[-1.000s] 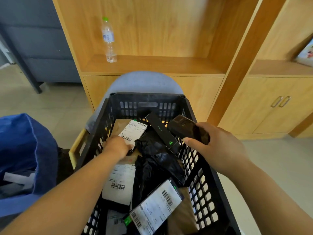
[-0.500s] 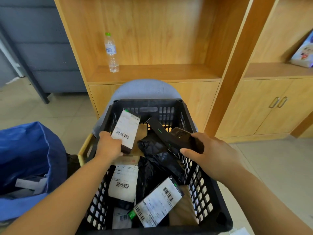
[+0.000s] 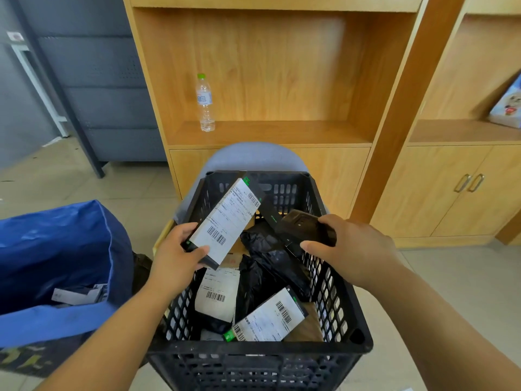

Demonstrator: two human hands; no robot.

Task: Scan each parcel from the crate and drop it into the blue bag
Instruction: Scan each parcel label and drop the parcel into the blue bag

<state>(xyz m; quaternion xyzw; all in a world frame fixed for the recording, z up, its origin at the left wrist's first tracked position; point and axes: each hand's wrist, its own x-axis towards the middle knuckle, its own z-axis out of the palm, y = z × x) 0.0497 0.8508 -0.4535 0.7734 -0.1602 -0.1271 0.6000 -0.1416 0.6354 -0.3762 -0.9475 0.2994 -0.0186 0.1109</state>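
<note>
1. Well left of the left hand: blue bag (image 3: 64, 249), mouth open, standing just beside the crate. A few pale parcels (image 3: 79, 296) lie at its bottom, so some drops are prob. done already; can't tell how many.
2. left hand (image 3: 172, 258): fingers and thumb clamped on the lower end of a boxed parcel (image 3: 225, 221). Its white label w/ barcode faces up, and the box is held tilted above the crate's left side. It's out of the pile but not in the bag.
3. Between and below the hands: black crate (image 3: 253, 352), far from empty.
   - a white-labelled parcel (image 3: 217, 294) sits under the left hand
   - black poly bags (image 3: 270, 258) fill the middle
   - a long slim black box (image 3: 272, 218) leans at the back
   - a labelled box (image 3: 270, 317) lies by the front wall, w/ a brown parcel (image 3: 307, 325) just right of it
   - at least five to go, maybe more hidden underneath
4. right hand (image 3: 352, 249): curled round a dark handheld scanner (image 3: 301, 225), just right of the held box, over the crate's right wall. Hands apart, each w/ its own thing.
5. Stage, as I judge it: the scan of this box is about due. No beam is visible, so can't tell if the label has been read. Left to do: scan it, drop it in the bag, then repeat for the rest. Roughly early-to-mid task.
</note>
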